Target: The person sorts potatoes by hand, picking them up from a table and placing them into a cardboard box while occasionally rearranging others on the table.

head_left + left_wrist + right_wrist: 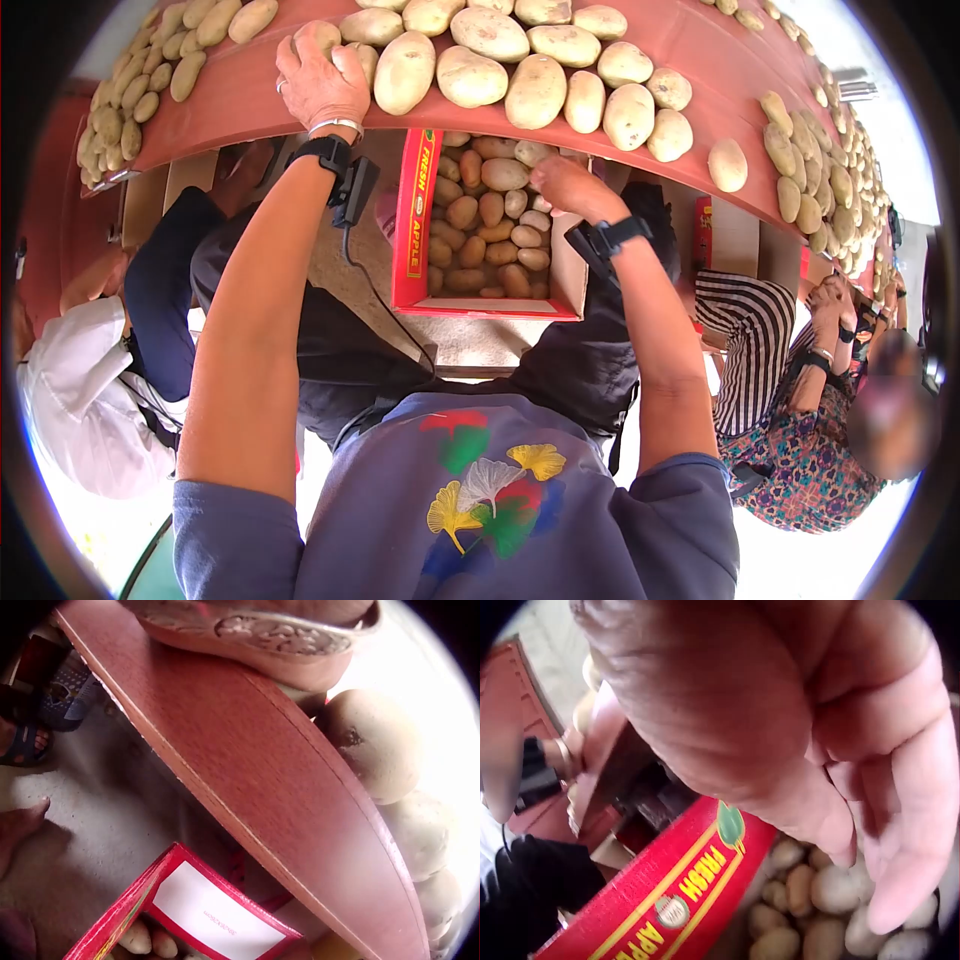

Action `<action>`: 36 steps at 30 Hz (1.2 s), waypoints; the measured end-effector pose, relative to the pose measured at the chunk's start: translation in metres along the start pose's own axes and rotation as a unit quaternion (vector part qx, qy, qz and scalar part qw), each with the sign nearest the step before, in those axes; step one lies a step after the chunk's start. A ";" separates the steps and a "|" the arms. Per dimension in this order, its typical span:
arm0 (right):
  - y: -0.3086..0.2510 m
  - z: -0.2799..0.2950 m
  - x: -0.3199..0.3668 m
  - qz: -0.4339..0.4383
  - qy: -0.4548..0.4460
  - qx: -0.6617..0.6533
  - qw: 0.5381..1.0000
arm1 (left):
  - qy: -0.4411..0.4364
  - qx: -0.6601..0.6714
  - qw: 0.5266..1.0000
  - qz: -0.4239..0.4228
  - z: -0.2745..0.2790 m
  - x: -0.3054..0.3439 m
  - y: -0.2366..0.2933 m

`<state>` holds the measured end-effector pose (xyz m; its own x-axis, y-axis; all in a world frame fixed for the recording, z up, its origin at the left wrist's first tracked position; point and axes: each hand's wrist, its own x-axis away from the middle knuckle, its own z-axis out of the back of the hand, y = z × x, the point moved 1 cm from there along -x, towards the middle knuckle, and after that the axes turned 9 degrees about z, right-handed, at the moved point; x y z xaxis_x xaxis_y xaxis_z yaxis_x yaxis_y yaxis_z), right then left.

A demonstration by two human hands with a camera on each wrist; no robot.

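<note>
A long reddish-brown wooden surface [250,100] arcs across the top. Below it, at centre, a red cardboard box [415,220] holds small potatoes [490,210]. The right hand [570,185] hovers there, fingers [907,862] loosely together and empty. At upper left, the left hand [318,85] curls over a pale oval potato [322,35].

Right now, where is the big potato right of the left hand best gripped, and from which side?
Probably lengthwise, from above: thumb on its near end, fingers over the far end. The potato lies flat, long axis pointing away, near end free at the table edge; the left hand and another potato crowd its sides.
</note>
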<state>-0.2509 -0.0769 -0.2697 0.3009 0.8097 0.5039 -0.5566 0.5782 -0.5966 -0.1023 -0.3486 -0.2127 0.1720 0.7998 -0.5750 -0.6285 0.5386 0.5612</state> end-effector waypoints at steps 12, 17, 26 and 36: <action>0.048 -0.085 -0.058 -0.156 0.033 0.071 0.985 | -0.012 -0.014 1.000 0.003 0.004 -0.001 0.002; 0.065 -0.113 -0.059 -0.173 0.021 0.124 0.977 | -0.017 0.001 1.000 -0.004 0.004 0.001 0.002; 0.006 -0.153 -0.069 0.096 0.077 0.162 0.979 | -0.010 0.019 0.999 -0.037 0.006 -0.001 0.000; 0.006 -0.201 -0.093 0.054 0.062 0.285 0.955 | -0.031 -0.018 0.999 -0.001 0.008 0.000 0.006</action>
<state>-0.1272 -0.1284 -0.4458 0.2878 0.8875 0.3598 -0.9097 0.3708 -0.1868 -0.0998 -0.3432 -0.2045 0.2197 0.8137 -0.5382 -0.6540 0.5321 0.5376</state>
